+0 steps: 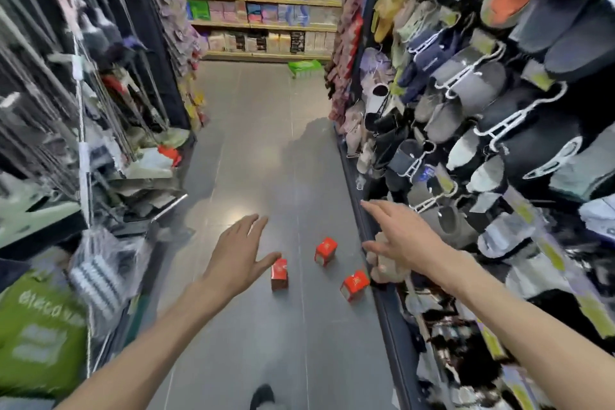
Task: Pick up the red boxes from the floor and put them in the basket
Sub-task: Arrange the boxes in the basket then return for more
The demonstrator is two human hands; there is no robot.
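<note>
Bare floor [259,150] lies open ahead of both grips. Hanging slippers [466,93] crowd just right of the right grip [402,236]; cluttered racks [100,160] stand left of the left grip [236,253].

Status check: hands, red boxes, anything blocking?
Left hand and right hand open, empty. Three red cardboard boxes on grey tiled floor. Nothing blocking.
</note>
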